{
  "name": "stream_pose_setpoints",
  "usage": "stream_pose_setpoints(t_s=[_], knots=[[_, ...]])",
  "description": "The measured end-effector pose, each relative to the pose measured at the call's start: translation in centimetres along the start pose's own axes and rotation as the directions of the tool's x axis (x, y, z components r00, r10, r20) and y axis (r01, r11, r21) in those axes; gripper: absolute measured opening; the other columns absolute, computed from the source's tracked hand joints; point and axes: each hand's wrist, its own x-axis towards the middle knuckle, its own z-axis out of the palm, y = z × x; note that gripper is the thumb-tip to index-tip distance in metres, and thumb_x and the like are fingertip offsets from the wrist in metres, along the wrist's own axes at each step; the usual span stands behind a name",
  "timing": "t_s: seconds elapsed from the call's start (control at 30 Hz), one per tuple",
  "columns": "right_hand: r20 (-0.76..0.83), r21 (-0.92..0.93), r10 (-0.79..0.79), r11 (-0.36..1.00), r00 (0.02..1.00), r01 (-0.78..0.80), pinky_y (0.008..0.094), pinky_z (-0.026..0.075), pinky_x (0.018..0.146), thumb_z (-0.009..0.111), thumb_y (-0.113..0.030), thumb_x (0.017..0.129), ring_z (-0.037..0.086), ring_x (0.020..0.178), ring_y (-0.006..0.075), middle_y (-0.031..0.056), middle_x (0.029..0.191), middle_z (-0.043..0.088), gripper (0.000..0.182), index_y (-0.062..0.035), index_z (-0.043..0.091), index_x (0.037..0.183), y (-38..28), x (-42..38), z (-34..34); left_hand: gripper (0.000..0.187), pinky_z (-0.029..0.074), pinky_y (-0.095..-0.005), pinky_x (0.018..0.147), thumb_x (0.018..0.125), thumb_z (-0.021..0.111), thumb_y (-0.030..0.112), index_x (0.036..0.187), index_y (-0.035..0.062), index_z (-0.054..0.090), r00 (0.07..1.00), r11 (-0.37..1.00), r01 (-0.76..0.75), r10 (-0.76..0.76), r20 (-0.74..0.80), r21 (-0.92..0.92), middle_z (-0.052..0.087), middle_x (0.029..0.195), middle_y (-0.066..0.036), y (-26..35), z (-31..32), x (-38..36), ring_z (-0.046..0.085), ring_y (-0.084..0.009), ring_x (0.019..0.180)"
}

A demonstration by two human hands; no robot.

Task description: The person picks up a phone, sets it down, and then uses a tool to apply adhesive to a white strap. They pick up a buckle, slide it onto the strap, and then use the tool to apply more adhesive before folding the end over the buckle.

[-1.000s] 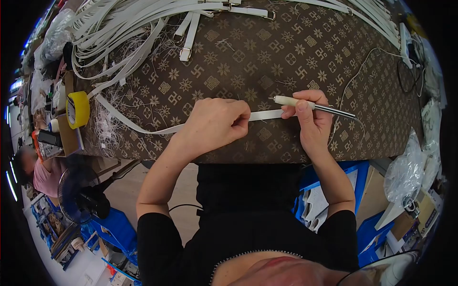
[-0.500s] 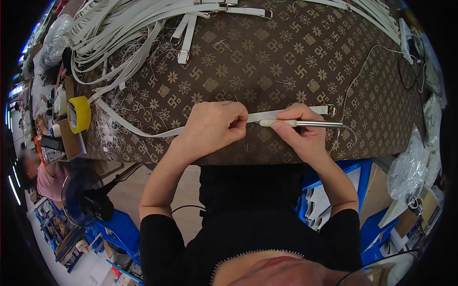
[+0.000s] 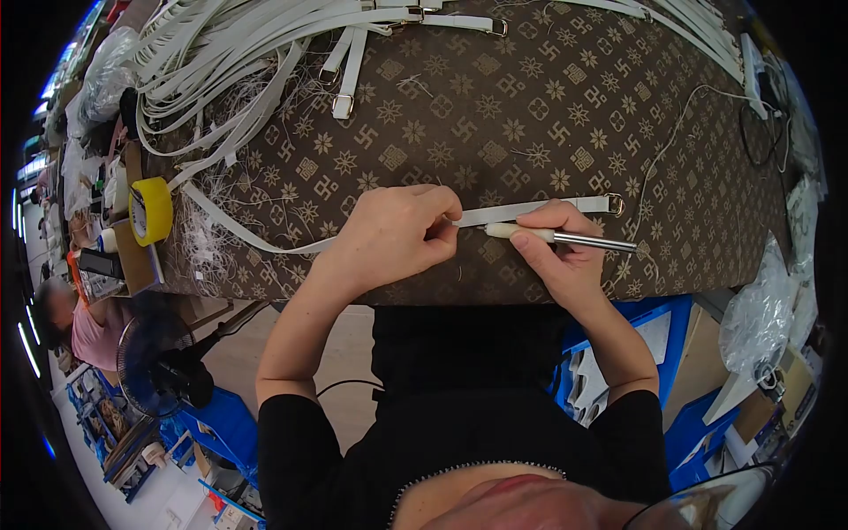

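Observation:
A narrow white belt [image 3: 490,214] lies across the near part of the table, its metal buckle [image 3: 616,205] at the right end. My left hand [image 3: 389,237] pinches the belt with curled fingers; any small thing between the fingertips is hidden. In my right hand [image 3: 565,252] is a pen-like tool [image 3: 587,240] with a pale front grip and a shiny metal rear shaft. Its front end points left, just below the belt and a short way from my left fingertips. Part of the belt passes behind my right fingers.
Many white belts [image 3: 199,84] are heaped at the back left. Cut threads [image 3: 203,243] lie near a yellow tape roll [image 3: 151,212]. A black fan [image 3: 155,364] and a person in a pink top [image 3: 97,334] are at the left. Clear plastic bags [image 3: 751,327] hang on the right.
The tool's front end has shifted slightly right, away from my left fingertips, and its rear end has dipped. My left hand stays almost in place on the belt.

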Motion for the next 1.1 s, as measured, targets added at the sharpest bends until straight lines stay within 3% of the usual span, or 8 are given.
stream_pose_setpoints(t_s=[0.23,0.5,1.1], knots=[[0.023,-0.021,0.085,0.996,0.996,-0.084,0.0193,0.042,0.053,0.070,-0.005,0.080,0.055,0.061,0.0050,0.0024,0.073,0.060,0.013,-0.0022,0.063,0.091,-0.6,-0.3,0.6,0.005,0.048,-0.0332,0.053,0.071,0.060,0.008,0.074,0.0077,0.057,0.999,0.998,-0.037,0.035,0.021,0.057,0.059,0.070,-0.004,0.1,0.1,0.0,0.060,-0.0232,0.062],[0.012,-0.186,-0.009,0.982,1.000,0.011,0.0210,0.042,0.053,0.072,-0.007,0.078,0.055,0.059,0.0073,0.0038,0.072,0.060,0.014,-0.0030,0.064,0.089,-0.4,-0.3,1.0,0.005,0.047,-0.0329,0.051,0.070,0.061,0.009,0.073,0.0087,0.057,0.998,0.993,-0.066,0.065,0.007,0.098,0.060,0.070,-0.003,-0.1,0.3,-0.2,0.060,-0.0227,0.060],[0.006,-0.165,0.001,0.986,1.000,0.000,0.0210,0.042,0.051,0.072,-0.007,0.078,0.055,0.058,0.0071,0.0042,0.071,0.061,0.015,-0.0026,0.064,0.090,-0.2,-0.3,1.0,0.006,0.048,-0.0323,0.052,0.070,0.062,0.009,0.074,0.0079,0.059,1.000,1.000,-0.004,0.003,0.010,0.013,0.060,0.069,-0.004,0.0,0.2,-0.2,0.061,-0.0224,0.059]])
